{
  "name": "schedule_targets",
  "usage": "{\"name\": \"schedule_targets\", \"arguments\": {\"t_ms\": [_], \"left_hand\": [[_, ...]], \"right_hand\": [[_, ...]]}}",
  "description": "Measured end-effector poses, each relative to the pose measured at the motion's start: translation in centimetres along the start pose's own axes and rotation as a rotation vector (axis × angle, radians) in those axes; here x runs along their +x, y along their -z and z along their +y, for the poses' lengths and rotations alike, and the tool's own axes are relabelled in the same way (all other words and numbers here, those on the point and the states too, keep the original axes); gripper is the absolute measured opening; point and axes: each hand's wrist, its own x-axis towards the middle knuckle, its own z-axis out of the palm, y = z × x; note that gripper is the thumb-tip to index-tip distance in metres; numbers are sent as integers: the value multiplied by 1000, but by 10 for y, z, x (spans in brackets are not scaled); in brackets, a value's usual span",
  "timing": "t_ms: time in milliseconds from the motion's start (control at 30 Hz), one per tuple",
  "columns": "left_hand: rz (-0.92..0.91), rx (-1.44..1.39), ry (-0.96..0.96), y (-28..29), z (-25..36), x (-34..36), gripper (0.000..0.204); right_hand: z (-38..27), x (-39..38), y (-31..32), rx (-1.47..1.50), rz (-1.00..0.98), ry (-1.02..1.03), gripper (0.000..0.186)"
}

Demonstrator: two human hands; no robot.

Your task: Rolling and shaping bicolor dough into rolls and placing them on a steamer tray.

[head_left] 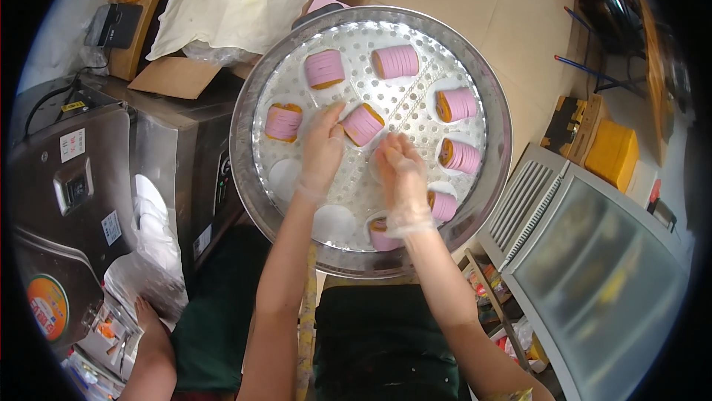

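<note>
A round metal steamer tray (495, 204) with a perforated base is in front of me. In its middle lies a tilted roll wrapped in pink dough strips (363, 125), with orange-brown showing at its ends. My left hand (324, 145), in a clear glove, is at the roll's left side, thumb and forefinger apart. On the roll's lower right is my gloved right hand (404, 175), its fingers loosely curved with nothing visible in them. Several similar pink rolls (395, 61) sit around the tray on white paper rounds. Bare paper rounds (334, 224) lie at the near left.
Metal machines (70, 201) stand at the left. A freezer with a glass lid (593, 275) is at the right, near a yellow block (612, 155). Pale cloth (230, 4) and an open cardboard box (174, 77) are beyond the tray. A bare limb (152, 353) shows at lower left.
</note>
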Motion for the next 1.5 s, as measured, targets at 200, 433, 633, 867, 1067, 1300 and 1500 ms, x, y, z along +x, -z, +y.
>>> {"name": "schedule_targets", "arguments": {"t_ms": [200, 433, 633, 867, 1067, 1300, 1500], "left_hand": [[213, -170, 0, 0, 33, -93, 40], [275, -125, 2, -26, 50, -283, 36], [438, -398, 271, -49, 33, -449, 27], [764, -750, 307, -31, 52, -577, 23], [845, -830, 155, -7, 55, -632, 24], [999, -933, 49, 64, -1, -731, 22], [1316, -1072, 119, 174, -71, -851, 20]], "right_hand": [[-6, -101, 83, -195, -164, 192, 66], [19, -190, 202, -460, -160, 83, 52], [24, -252, 286, -564, -242, -24, 46], [-17, -324, 327, -674, -370, 36, 39], [12, -351, 320, -781, -476, 61, 40], [148, -402, 246, -932, -711, -93, 33], [338, -505, 179, -1106, -1048, -268, 30]]}}
